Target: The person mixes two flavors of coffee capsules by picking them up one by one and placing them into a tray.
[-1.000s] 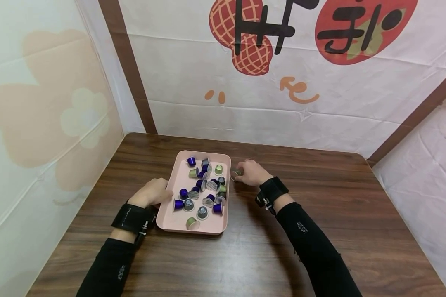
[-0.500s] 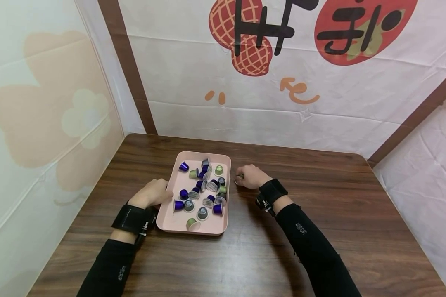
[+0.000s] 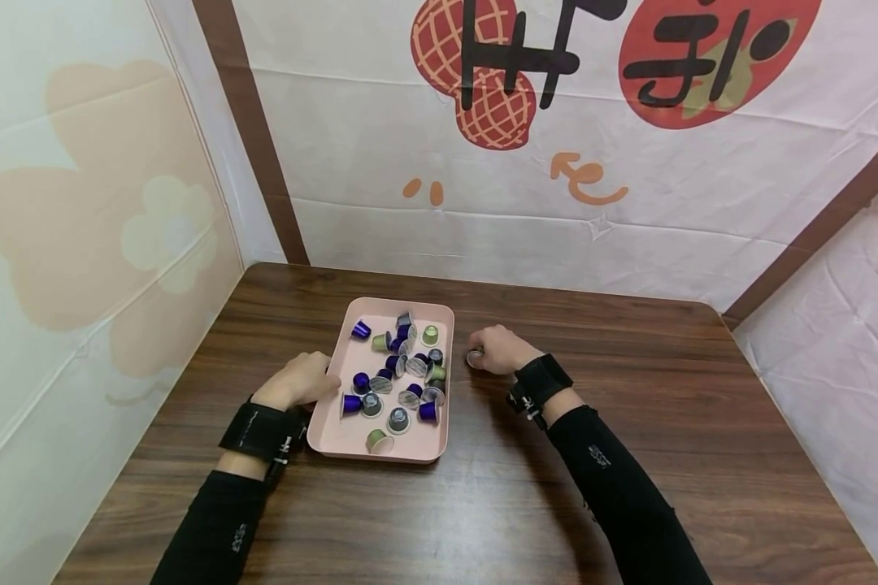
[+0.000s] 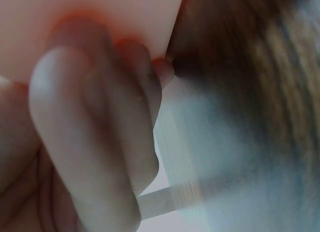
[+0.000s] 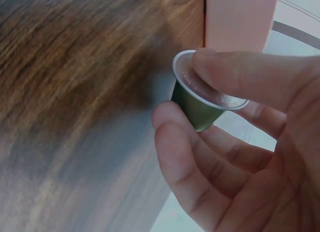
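A pink tray (image 3: pixel 336 439) lies on the table with several coffee capsules in it, such as a blue capsule (image 3: pixel 428 412), a green capsule (image 3: pixel 430 335) and a grey-blue capsule (image 3: pixel 398 420). My left hand (image 3: pixel 298 382) grips the tray's left edge, thumb over the rim; in the left wrist view its fingers (image 4: pixel 90 127) press against the pink wall. Just right of the tray, my right hand (image 3: pixel 503 351) pinches a green coffee capsule (image 5: pixel 197 107). Its thumb lies on the foil lid, and the other fingertips curl around the green cup.
The wooden table (image 3: pixel 629 455) extends to the right of the tray and in front of it. A white printed cloth (image 3: pixel 483 236) hangs behind the table, and more cloth (image 3: pixel 102 244) hangs along the left side.
My right hand has drawn slightly right and nearer, away from the tray's rim, with the capsule. A blue capsule at the tray's back left has shifted left. My left hand has stayed put.
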Demonstrator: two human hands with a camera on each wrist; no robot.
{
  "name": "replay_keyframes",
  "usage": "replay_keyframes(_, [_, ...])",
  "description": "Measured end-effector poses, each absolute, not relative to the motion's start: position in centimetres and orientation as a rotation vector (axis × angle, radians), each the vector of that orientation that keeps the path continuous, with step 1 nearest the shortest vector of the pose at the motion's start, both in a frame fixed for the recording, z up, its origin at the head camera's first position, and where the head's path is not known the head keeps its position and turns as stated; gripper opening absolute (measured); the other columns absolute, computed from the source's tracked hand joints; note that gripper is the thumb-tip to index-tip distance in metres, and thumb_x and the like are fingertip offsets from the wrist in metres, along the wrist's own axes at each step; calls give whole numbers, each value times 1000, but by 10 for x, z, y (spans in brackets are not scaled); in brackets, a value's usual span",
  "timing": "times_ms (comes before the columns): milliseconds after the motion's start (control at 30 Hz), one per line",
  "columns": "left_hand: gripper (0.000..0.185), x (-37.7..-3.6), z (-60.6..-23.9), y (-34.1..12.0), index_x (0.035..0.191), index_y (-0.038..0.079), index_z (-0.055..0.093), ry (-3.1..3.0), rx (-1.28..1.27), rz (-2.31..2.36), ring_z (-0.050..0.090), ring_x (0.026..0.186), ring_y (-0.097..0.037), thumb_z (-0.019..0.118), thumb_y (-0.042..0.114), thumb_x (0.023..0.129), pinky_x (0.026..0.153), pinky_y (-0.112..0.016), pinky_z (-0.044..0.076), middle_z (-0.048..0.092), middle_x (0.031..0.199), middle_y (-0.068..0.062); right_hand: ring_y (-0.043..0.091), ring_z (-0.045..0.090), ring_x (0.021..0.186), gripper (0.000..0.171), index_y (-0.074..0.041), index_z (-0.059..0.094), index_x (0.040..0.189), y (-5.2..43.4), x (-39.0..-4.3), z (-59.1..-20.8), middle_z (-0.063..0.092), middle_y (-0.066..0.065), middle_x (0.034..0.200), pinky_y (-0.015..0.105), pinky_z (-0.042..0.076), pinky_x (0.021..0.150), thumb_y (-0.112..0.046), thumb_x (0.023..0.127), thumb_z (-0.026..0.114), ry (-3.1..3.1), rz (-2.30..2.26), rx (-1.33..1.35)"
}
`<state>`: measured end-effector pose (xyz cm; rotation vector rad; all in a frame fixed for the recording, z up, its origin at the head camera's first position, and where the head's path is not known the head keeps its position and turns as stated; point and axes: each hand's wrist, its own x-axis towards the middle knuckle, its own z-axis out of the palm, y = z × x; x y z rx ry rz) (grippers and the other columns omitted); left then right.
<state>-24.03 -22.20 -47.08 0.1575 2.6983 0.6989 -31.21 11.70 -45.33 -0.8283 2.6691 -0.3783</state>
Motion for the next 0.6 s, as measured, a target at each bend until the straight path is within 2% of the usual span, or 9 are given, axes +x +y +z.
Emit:
replay_keyframes(167, [29,-239,-469,-221,103,-6,62,2686,148,712,59,66,-21,54,15,84,54,-31,48,61,84,-14,16,58,85,20,-9,66,111,117,-307,-447,64,4,102,33,48,76,-14,92,59,2670,-390,-847])
replay_keyframes(500, [29,-238,-469,-221,103,-5,63,2683,143,703,59,66,-21,54,15,84,55,-31,47,61,85,-13,17,61,89,21,-8,66,111,113,-297,-432,65,5,105,31,49,75,-12,90,62,2695,-366,-948])
replay_keyframes(600, [30,-238,-469,-221,104,-6,62,2679,138,713,59,66,-20,54,15,84,54,-31,48,61,84,-13,15,61,86,22,-8,66,111,110,-294,-426,65,5,105,30,49,73,-11,90,62,2696,-360,-984])
